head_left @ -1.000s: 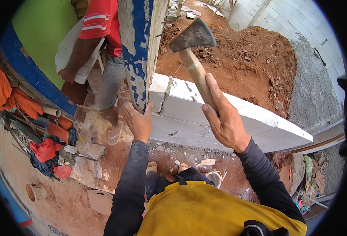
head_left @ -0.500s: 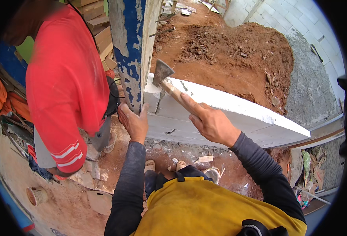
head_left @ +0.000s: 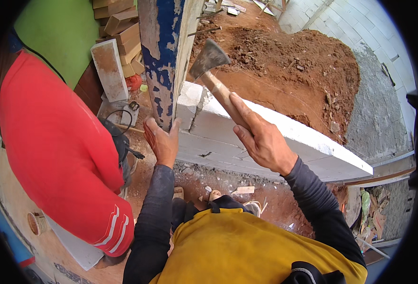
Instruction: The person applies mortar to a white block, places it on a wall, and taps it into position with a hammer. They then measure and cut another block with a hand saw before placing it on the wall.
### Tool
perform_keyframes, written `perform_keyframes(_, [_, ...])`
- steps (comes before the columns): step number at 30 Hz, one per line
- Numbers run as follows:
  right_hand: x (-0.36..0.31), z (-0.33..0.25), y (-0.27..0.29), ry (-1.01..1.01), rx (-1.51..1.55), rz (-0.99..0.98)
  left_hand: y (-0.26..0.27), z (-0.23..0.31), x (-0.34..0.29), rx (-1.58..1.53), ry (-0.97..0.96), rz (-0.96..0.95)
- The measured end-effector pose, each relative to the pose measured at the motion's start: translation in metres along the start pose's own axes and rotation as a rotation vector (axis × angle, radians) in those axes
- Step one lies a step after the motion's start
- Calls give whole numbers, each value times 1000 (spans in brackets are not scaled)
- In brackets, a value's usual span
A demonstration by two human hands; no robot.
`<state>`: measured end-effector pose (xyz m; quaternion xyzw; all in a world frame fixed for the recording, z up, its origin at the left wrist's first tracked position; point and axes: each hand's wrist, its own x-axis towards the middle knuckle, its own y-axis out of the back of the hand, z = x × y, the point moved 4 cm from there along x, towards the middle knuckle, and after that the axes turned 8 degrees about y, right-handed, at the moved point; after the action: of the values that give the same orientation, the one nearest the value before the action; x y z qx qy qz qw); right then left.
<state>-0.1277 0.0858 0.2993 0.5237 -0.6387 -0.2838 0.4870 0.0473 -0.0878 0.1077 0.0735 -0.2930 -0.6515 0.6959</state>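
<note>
My right hand point(head_left: 271, 146) is closed around the wooden handle of a hatchet point(head_left: 222, 90). Its broad grey metal head is raised just above the near end of a white block wall point(head_left: 284, 124). My left hand point(head_left: 164, 142) grips the lower part of a post point(head_left: 163, 61) with peeling blue paint, fingers on one side and thumb on the other. Right of that thumb, a small end block point(head_left: 188, 100) fills the course between the post and the longer blocks, with a rough joint beside it.
At my left bends a co-worker in a red sleeve point(head_left: 67, 156), close to my left arm, with a pale panel point(head_left: 71, 241) low by their hand. Two nails point(head_left: 205, 31) jut from the post. Beyond the wall lies heaped red soil point(head_left: 294, 71); stacked blocks point(head_left: 123, 38) stand behind the post.
The hatchet has lifted off the wall top, its head rising and coming a little to the right. The co-worker has shifted left and lower. My left hand stays at the post.
</note>
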Motion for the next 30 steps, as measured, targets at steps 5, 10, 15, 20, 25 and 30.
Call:
perform_keyframes(5, [-1, 16, -16, -138, -26, -324, -1, 1, -2, -4, -9, 14])
perform_keyframes(10, [2, 16, -4, 47, -3, 2, -3, -2, -4, 7, 10, 4])
perform_keyframes(15, [-1, 22, -4, -61, -106, -231, -6, -5, -4, 16, 58, -26])
perform_keyframes(20, [0, 19, 5, -15, 0, -88, -6, -5, -5, -17, 43, -16])
perform_keyframes(25, [-2, 19, 5, -8, -19, -141, -7, -5, -5, 5, 65, -37])
perform_keyframes(30, [-5, 22, -3, -103, -48, -344, -6, -4, -6, -17, 41, -46])
